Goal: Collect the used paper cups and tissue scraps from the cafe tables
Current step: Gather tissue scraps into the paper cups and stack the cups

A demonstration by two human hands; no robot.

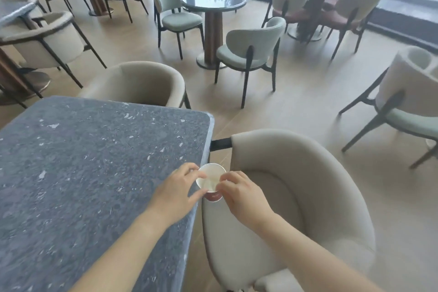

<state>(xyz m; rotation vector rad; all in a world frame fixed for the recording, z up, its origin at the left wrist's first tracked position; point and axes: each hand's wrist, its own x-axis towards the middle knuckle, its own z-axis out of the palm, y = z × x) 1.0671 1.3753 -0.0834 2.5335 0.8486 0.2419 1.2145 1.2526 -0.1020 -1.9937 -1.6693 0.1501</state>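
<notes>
Paper cup gripped in left hand; right hand pinching its rim.

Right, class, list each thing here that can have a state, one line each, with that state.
Red paper cup with white inside: roughly upright, open-topped, held just past the table edge.
Left hand: fingers grip the cup's side.
Right hand: fingers pinch the cup's rim.
Beige round-backed upholstered chair: upright, drawn up to the grey speckled stone table.

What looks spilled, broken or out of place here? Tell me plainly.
Nothing spilled or broken. Only the paper cup is off the table, held by the left hand and right hand just past its edge.
</notes>
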